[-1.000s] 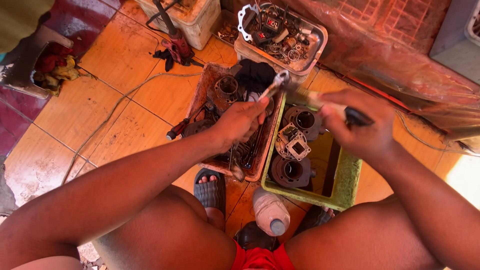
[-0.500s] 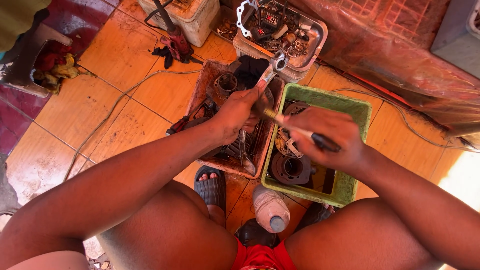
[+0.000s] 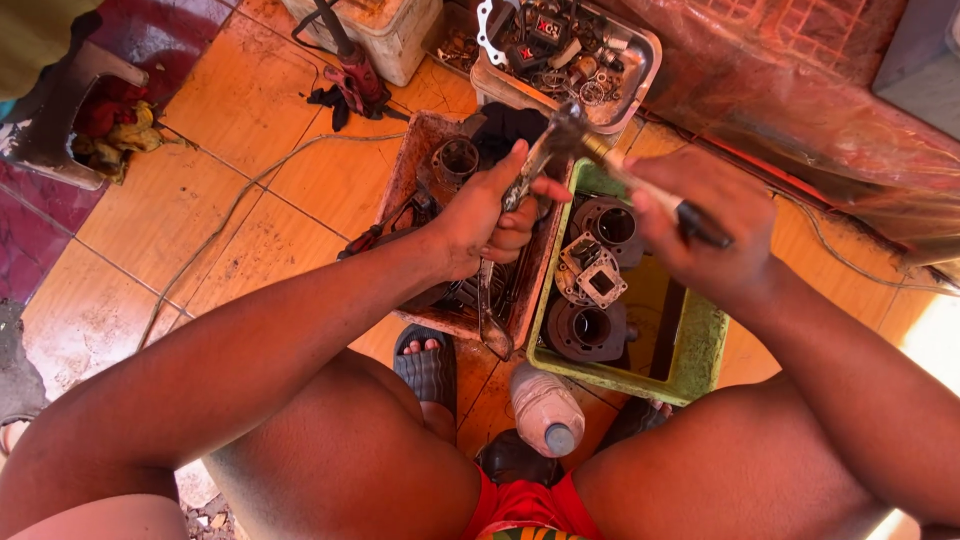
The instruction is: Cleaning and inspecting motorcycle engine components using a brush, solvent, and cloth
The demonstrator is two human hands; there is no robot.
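The left hand [image 3: 485, 215] is clamped around a small greasy metal part [image 3: 545, 150], held above the rusty tray [image 3: 400, 190] with its long axis running up and to the right. The right hand [image 3: 715, 225] is closed on a brush [image 3: 640, 185] whose tip meets the part's upper end. Fingers hide most of the part; it may be a lever.

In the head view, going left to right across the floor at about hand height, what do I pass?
Pile of rags → cable on the tiles → reddish tray of engine parts → left hand holding a metal part → green tray with cylinders → right hand holding a brush.
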